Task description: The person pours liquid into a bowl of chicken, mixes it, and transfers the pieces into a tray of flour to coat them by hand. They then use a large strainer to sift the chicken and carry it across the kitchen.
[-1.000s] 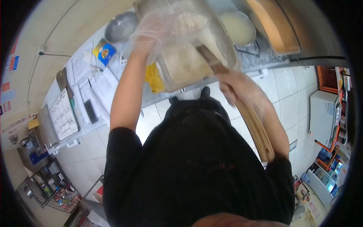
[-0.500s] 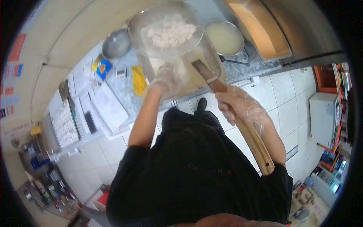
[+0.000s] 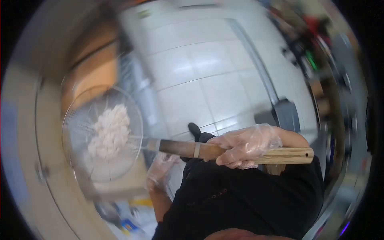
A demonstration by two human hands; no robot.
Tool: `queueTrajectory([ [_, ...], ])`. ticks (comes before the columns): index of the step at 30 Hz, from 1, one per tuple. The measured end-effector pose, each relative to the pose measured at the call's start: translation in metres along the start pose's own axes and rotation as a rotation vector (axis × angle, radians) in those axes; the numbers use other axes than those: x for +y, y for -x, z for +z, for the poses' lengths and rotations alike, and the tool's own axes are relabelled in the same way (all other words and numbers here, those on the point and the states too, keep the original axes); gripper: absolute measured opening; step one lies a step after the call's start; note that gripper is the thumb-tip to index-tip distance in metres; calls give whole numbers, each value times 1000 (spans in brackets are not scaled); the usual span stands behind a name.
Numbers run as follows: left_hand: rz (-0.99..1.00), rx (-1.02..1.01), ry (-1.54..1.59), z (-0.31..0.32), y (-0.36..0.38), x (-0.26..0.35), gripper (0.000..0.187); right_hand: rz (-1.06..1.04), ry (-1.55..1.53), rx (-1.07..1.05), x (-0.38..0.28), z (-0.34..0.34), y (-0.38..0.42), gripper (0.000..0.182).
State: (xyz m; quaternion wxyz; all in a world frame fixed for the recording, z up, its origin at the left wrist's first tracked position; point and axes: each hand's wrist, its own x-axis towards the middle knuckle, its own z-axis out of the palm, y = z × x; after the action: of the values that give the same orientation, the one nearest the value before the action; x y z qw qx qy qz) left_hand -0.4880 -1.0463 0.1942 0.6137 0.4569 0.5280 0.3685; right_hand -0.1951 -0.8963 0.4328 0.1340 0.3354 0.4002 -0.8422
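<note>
A round wire skimmer [image 3: 73, 150] carries a heap of white, floured-looking pieces [image 3: 110, 134]. My right hand [image 3: 248, 146], in a clear plastic glove, is wrapped round the skimmer's wooden handle [image 3: 288, 155], whose end sticks out past my wrist. My left hand [image 3: 161, 167], gloved as well, is just below the metal neck of the handle near the basket; its fingers are blurred and partly hidden by the handle. Below the basket, a pale tray [image 3: 130, 180] lies on the counter, smeared by motion.
An orange-toned pan [image 3: 94, 68] is on the counter beyond the skimmer. A long grey-handled dustpan [image 3: 286, 114] stands on the tiled floor [image 3: 188, 68]. Blurred shelves [image 3: 320, 60] line the right side. A metal bowl [image 3: 107, 212] sits at the lower left.
My body and view have turned to the right, so the counter is now on the left. The skimmer with its pieces has swung away from over the tray; my left hand has left the tray.
</note>
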Motion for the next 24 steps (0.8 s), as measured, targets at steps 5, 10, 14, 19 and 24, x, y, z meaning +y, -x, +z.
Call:
queueTrajectory([
  [5,-222,-380,42,70,-145,17,51,-222,-220,241,88,-47,80,29],
  [10,-428,-575,-23,112,-291,97,66,-400,-392,534,91,-94,108,18],
  [14,-508,-494,-84,119,-445,-11,73,-463,-530,791,126,-138,137,31],
  [19,-357,-708,-1169,62,-600,-156,63,-526,-930,1005,163,-202,204,34],
  [24,146,-1017,-1609,119,-729,-118,58,-608,-1242,1355,201,-289,255,36],
])
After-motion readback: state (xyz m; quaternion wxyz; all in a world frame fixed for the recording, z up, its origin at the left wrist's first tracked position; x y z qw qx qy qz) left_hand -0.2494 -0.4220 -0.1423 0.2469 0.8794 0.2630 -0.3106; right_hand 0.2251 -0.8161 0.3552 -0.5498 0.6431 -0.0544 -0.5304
